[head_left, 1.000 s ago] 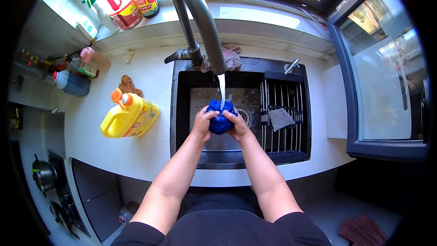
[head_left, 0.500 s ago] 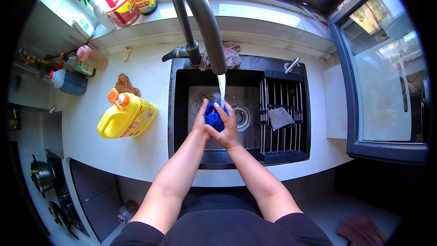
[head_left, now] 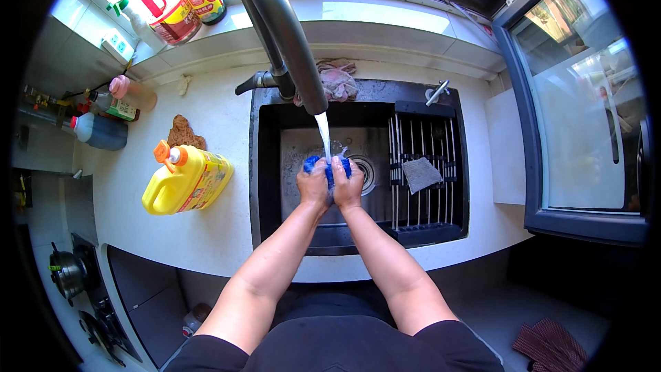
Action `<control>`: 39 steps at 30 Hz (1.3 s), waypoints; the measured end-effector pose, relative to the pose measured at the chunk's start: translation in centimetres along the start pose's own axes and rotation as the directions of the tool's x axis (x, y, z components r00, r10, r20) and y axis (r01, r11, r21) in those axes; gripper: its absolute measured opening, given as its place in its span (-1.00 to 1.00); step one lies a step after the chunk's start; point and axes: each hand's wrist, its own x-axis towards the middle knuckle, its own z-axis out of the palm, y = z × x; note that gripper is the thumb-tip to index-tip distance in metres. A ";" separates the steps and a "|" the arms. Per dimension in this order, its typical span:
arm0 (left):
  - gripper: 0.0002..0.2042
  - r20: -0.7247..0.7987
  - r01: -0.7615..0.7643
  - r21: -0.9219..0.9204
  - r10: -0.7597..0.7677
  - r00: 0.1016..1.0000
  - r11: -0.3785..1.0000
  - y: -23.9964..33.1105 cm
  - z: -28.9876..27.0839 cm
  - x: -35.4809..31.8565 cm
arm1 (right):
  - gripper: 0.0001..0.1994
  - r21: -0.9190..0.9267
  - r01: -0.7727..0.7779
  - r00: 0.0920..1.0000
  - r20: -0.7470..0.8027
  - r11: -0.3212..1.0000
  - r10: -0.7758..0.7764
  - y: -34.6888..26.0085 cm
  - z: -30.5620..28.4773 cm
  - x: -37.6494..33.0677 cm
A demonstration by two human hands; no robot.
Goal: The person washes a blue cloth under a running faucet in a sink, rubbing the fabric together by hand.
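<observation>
A wet, crumpled blue cloth (head_left: 330, 175) is bunched between my two hands over the sink basin (head_left: 296, 141). My left hand (head_left: 314, 186) is closed round its left part, my right hand (head_left: 348, 184) round its right part, thumbs side by side on top. From the dark grey faucet (head_left: 292, 52) a stream of water (head_left: 323, 131) falls onto the cloth and splashes at my fingertips. Much of the cloth is hidden under my fingers. Just right of my right hand lies the round drain (head_left: 366, 173).
A roll-up rack (head_left: 420, 210) with a grey cloth (head_left: 421, 175) covers the sink's right side. A yellow jug (head_left: 189, 180) and brown rag (head_left: 186, 133) are on the left counter. Pinkish rags (head_left: 337, 81) lie behind the faucet. An open window (head_left: 585, 117) stands at right.
My hands have turned from cupping the cloth to gripping it from both sides, thumbs on top. Bits of blue now show at either side. The view has shifted slightly.
</observation>
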 end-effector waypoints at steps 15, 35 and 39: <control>-0.75 0.256 -0.355 0.656 0.245 0.935 0.666 1.8 -1.3 0.2 | -0.72 0.071 -0.557 0.828 0.132 0.828 0.545 1.3 -0.5 1.0; -0.54 0.344 0.235 -0.104 -0.186 0.920 0.967 3.1 -3.8 0.2 | -0.64 -0.022 -0.449 0.839 0.335 0.893 0.429 0.9 -5.7 -0.4; -0.44 0.427 0.074 0.211 -0.160 0.890 0.975 2.7 -3.1 -1.3 | -0.65 0.125 -0.594 0.794 0.248 0.795 0.555 -1.0 -4.7 0.2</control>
